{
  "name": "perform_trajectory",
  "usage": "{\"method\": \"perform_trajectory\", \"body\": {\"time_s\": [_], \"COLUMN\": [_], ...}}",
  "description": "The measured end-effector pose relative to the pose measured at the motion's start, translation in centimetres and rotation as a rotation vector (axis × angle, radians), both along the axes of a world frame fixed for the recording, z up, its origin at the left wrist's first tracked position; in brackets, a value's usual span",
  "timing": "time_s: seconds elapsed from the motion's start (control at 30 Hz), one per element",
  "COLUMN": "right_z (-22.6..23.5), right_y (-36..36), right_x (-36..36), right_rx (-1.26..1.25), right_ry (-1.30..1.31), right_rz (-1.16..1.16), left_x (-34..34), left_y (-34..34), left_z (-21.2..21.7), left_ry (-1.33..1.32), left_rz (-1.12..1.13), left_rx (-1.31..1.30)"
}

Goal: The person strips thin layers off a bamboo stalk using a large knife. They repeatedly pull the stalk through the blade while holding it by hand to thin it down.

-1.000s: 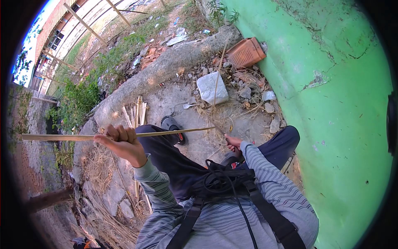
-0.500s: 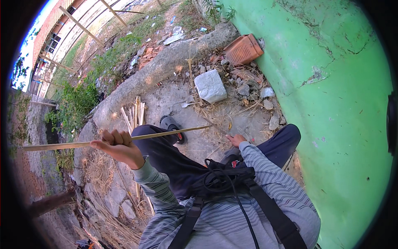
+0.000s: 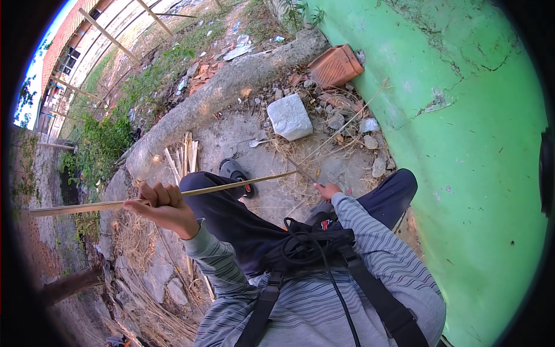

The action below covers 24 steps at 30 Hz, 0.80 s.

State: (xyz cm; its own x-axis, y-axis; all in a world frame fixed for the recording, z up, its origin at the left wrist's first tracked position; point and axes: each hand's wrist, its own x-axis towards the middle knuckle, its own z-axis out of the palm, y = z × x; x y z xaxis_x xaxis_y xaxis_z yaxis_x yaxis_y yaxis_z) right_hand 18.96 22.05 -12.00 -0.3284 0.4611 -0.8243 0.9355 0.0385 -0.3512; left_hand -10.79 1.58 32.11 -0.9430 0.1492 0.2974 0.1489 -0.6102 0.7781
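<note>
My left hand [image 3: 169, 209] is closed round a long, flat bamboo strip [image 3: 237, 184], raised at the left and slanting across my bent left knee. The strip's far end meets the thin dark blade of a knife [image 3: 307, 176] in front of my lap. Fingers wrapped about its handle, my right hand [image 3: 328, 191] holds this knife low by my right shin; the handle itself is mostly hidden. From near the blade a thin pale sliver [image 3: 352, 117] stretches up toward the green wall. Dry shavings [image 3: 298, 184] lie on the ground beneath.
Beyond my left foot lies a bundle of split bamboo strips [image 3: 186, 155]. A white block [image 3: 290, 117], rubble [image 3: 336, 121] and an orange clay tile [image 3: 336, 66] sit ahead. The green wall [image 3: 462, 173] rises close on my right. A low concrete ridge [image 3: 208, 98] curves across the front.
A thin sliver now extends from by the knife toward the wall, where none showed before. Both hands keep their grips and have barely moved; the whole view has shifted slightly.
</note>
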Motion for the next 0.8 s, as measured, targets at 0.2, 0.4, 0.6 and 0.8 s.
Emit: {"method": "perform_trajectory", "body": {"time_s": [0.2, 0.4, 0.6, 0.8], "right_z": [5.0, 9.1, 12.5, 17.4], "right_y": [-1.8, -2.6, -3.9, -4.6], "right_x": [-1.0, -1.7, -2.2, -2.7], "right_rx": [0.153, 0.176, 0.058, -0.019], "right_ry": [0.133, 0.498, 0.798, 0.911], "right_rz": [0.208, 0.161, 0.27, 0.463], "left_x": [0.1, 4.1, 7.7, 10.2], "left_y": [-2.5, -2.6, -2.1, -2.7], "left_z": [-0.2, 0.1, -0.6, -0.6], "left_ry": [-0.024, 0.154, 0.344, 0.454], "left_rz": [-0.356, -0.51, -0.624, -0.709], "left_rx": [0.14, 0.144, 0.217, 0.227]}}
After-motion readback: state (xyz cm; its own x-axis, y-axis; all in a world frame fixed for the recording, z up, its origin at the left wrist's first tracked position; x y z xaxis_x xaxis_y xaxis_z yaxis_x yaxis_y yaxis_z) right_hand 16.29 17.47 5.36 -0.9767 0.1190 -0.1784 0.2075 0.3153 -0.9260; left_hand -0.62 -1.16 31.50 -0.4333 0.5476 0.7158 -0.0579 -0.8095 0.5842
